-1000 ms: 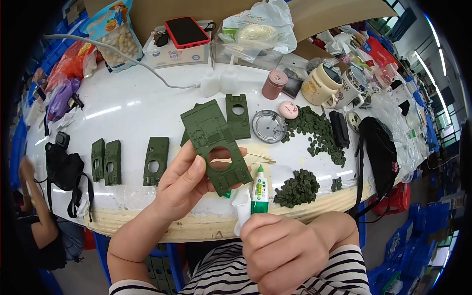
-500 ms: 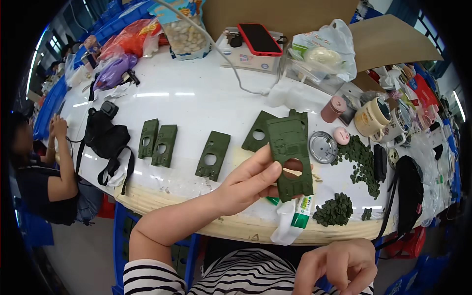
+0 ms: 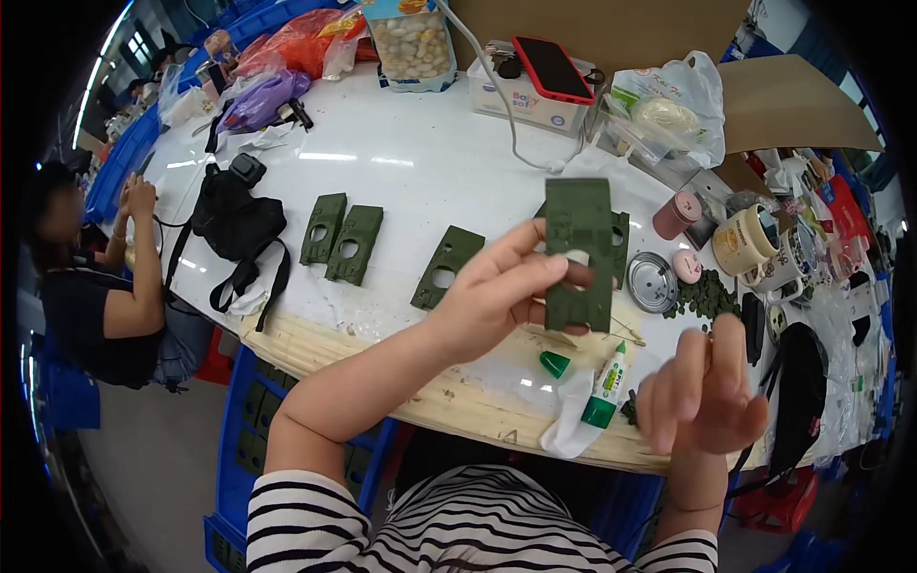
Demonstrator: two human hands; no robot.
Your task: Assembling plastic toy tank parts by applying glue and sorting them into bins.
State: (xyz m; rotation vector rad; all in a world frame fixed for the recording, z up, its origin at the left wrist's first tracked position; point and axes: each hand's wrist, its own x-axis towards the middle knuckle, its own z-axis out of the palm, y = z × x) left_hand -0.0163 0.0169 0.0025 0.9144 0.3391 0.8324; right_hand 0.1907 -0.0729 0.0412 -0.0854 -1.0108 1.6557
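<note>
My left hand [image 3: 492, 291] grips a dark green plastic model hull plate [image 3: 580, 215] with a round hole, held up over the table. Its thumb presses the near face, by the hole. Behind it another green plate [image 3: 620, 250] is partly hidden. My right hand [image 3: 705, 393] is raised over the front edge, slightly blurred, fingers bent but apart, with nothing visible in it. Between the hands a glue bottle [image 3: 607, 387] with a green base lies on white tissue [image 3: 571, 420], near a green cap [image 3: 554, 363]. Small green pieces [image 3: 709, 291] lie heaped beyond my right hand.
More green plates [image 3: 449, 264] [image 3: 355, 246] [image 3: 323, 229] lie to the left, beside a black bag [image 3: 234, 215]. A metal lid [image 3: 652, 282], pink jar [image 3: 676, 215] and mugs [image 3: 740, 241] stand right. A phone [image 3: 552, 69] rests on a box behind. Someone [image 3: 105, 296] sits far left.
The view has shifted, so the table sits lower left to right. My right hand has risen from the lap to above the table edge. The held plate has turned more upright.
</note>
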